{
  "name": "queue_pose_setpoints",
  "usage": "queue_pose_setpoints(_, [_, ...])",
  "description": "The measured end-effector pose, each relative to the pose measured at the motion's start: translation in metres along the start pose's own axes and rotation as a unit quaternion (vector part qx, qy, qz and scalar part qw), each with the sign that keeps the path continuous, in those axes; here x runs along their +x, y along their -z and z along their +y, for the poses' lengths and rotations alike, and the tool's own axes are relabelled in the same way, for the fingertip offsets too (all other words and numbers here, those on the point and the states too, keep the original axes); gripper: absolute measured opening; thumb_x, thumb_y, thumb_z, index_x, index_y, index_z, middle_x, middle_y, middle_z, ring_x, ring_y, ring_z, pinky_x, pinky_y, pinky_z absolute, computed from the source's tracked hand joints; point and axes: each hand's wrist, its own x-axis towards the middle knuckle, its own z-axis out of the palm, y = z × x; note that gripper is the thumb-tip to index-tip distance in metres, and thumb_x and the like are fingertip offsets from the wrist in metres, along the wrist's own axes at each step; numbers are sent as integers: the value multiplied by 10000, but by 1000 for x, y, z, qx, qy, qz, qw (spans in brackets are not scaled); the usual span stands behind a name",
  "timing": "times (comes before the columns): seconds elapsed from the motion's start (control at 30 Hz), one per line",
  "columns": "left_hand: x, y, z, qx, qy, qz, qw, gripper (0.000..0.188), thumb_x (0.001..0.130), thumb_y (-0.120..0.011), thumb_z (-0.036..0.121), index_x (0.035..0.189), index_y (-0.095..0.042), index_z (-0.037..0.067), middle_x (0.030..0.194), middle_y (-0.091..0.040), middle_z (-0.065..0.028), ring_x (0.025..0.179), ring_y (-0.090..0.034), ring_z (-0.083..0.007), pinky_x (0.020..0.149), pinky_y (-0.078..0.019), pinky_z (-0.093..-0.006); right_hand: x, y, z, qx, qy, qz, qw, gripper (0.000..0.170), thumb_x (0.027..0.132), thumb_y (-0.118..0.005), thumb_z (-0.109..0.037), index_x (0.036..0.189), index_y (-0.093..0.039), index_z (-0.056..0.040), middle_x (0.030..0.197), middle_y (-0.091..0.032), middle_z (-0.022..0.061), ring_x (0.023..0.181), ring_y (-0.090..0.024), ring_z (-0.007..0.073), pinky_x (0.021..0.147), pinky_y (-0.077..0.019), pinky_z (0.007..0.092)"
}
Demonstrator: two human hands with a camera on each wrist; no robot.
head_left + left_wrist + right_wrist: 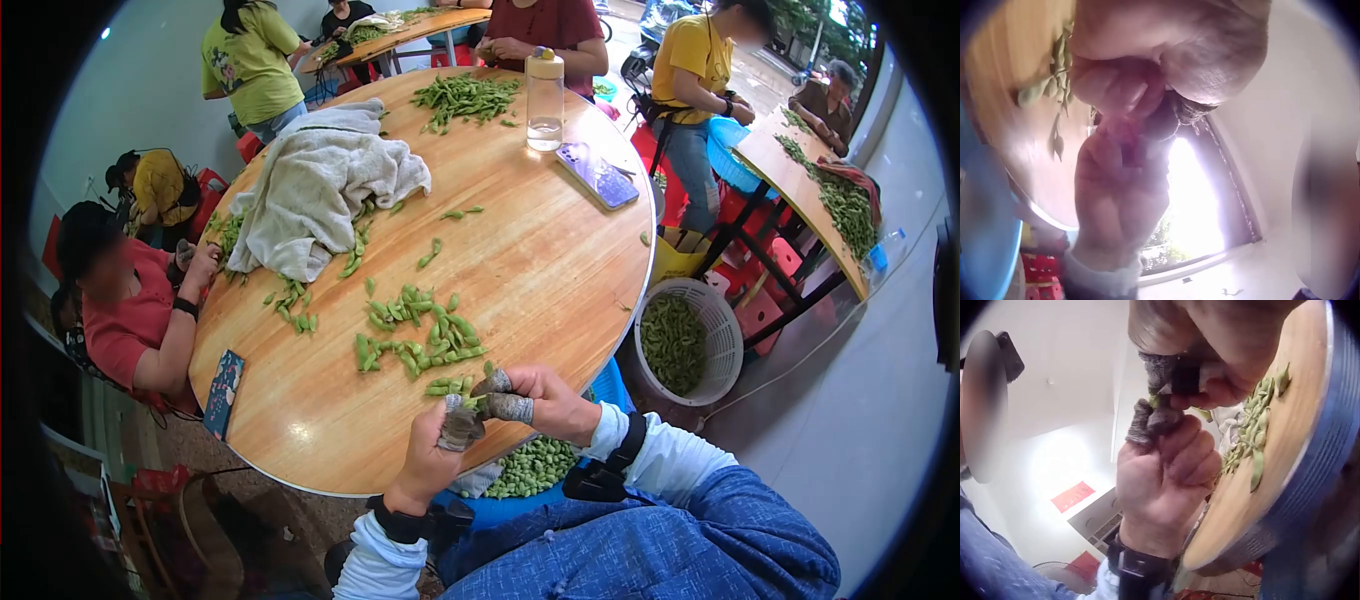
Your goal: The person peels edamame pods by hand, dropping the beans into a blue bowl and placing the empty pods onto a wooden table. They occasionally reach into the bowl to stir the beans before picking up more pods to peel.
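A round, pale wooden bench (530, 270) filled the frame's centre. At lower centre, left hand (437, 448) and right hand (548, 402), grey-capped, pinched a small green bean pod (1155, 400). A slipping grip might have scattered beans beyond the blue plastic tub (500, 512). The pod looked bright, mostly finger-hidden.

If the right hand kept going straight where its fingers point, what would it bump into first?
Most likely the left hand, which lies just ahead of the right hand, with a bit of green pod showing between them; exact depth is hard to judge.
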Motion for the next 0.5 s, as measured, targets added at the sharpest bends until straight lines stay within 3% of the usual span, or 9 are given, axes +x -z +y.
queue_pose_setpoints(0.07, [-6, 2, -8, -160, 119, 6, 980, 237, 883, -485, 276, 873, -542, 46, 635, -487, 15, 500, -416, -83, 426, -304, -223, 1, 2, 4, -18, 18, -14, 1000, 220, 871, -524, -130, 1036, -547, 15, 979, -591, 23, 924, -519, 90, 847, -406, 252])
queue_pose_setpoints(0.27, [-6, -8, -6, -388, 257, 84, 881, 327, 893, -446, 355, 904, -550, 45, 621, -479, -4, 473, -371, -72, 412, -292, -217, 3, 13, 7, -31, 16, -64, 997, 210, 881, -509, -133, 1034, -546, 8, 981, -590, 21, 931, -506, 81, 838, -407, 253])
queue_pose_setpoints(0.37, [-1, -9, 4, -285, 197, 37, 937, 290, 887, -490, 301, 815, -566, 31, 621, -511, -1, 510, -454, -65, 430, -328, -196, -1, 11, -2, -48, -14, -46, 998, 211, 882, -507, -136, 1027, -546, 12, 965, -594, 23, 917, -516, 87, 828, -412, 256])
queue_pose_setpoints(0.4, [-1, -8, -2, -132, 101, 30, 986, 231, 876, -527, 236, 791, -564, 25, 622, -518, -2, 523, -447, -55, 445, -339, -198, -1, 12, -3, -62, -13, -39, 997, 211, 878, -514, -139, 1013, -551, 19, 939, -602, 28, 895, -528, 96, 818, -417, 252])
queue_pose_setpoints(0.5, [0, -19, -5, 3, -22, 89, 996, 197, 882, -509, 199, 910, -553, 9, 662, -533, -7, 493, -417, -45, 425, -311, -179, -1, 1, -16, -97, -8, -10, 995, 206, 867, -531, -139, 992, -560, 22, 909, -609, 34, 867, -535, 102, 798, -420, 247])
